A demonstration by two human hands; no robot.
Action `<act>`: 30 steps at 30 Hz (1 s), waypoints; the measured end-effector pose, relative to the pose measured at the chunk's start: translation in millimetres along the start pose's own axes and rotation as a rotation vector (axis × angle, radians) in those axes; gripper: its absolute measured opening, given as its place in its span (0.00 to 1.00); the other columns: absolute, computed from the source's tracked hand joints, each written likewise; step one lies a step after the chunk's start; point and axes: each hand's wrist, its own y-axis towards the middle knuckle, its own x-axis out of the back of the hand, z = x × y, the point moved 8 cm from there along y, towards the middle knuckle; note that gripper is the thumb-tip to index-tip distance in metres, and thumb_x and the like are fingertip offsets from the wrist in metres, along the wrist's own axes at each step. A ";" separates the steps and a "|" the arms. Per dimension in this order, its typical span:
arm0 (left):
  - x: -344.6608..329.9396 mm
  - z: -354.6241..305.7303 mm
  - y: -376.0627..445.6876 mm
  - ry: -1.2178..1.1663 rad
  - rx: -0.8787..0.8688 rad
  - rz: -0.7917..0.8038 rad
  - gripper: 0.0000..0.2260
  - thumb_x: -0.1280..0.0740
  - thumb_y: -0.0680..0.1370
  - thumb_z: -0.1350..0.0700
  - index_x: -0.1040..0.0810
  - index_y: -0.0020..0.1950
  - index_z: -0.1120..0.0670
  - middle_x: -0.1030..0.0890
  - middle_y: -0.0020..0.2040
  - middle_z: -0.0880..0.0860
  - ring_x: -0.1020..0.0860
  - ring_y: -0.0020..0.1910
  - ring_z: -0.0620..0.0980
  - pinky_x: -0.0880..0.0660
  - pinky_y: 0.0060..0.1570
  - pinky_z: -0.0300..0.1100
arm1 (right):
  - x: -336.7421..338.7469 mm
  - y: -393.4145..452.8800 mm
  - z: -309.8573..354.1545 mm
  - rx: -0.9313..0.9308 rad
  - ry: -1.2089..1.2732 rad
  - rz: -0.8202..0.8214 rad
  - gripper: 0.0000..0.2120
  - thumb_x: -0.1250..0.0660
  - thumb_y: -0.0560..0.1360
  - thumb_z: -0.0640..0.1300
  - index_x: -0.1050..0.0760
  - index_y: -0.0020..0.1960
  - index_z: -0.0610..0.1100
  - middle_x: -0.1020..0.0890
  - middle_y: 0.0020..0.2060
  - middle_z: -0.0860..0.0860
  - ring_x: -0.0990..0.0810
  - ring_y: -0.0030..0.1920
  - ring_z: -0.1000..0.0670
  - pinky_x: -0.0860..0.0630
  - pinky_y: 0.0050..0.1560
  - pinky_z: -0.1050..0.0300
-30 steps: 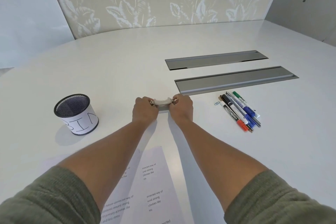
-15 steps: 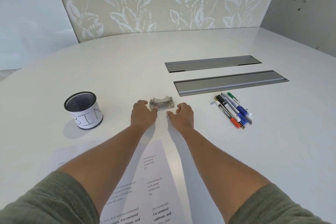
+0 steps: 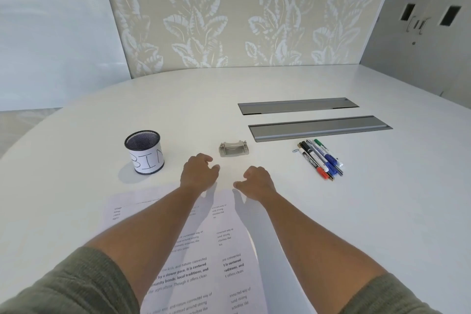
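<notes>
Sitting mid-tabletop, grey hole punch (image 3: 233, 149) untouched, left hand (image 3: 198, 172) and right hand (image 3: 256, 182) just nearer the near edge, both loosely curled, holding nothing, printed sheets (image 3: 204, 270) beneath the forearms.

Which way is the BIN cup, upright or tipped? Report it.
Upright: the mesh cup stands on its base on the table, open rim upward.

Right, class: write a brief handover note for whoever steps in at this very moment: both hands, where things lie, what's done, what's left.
Left hand: loosely curled, holds nothing, near the hole punch, not touching it.
Right hand: the same, nearer the printed sheets.
The hole punch stands free between the BIN cup and the markers.
Done: hole punch set down; no sheet in it yet.
Left: probably punching the printed sheets.
</notes>
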 end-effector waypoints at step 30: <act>125.3 158.5 -86.8 0.254 0.759 -0.317 0.31 0.29 0.67 0.43 0.31 0.63 0.58 0.32 0.64 0.57 0.36 0.65 0.57 0.34 0.59 0.51 | -82.8 -69.3 104.7 0.135 -0.546 0.285 0.35 0.22 0.62 0.63 0.28 0.59 0.43 0.28 0.42 0.49 0.30 0.59 0.44 0.31 0.46 0.56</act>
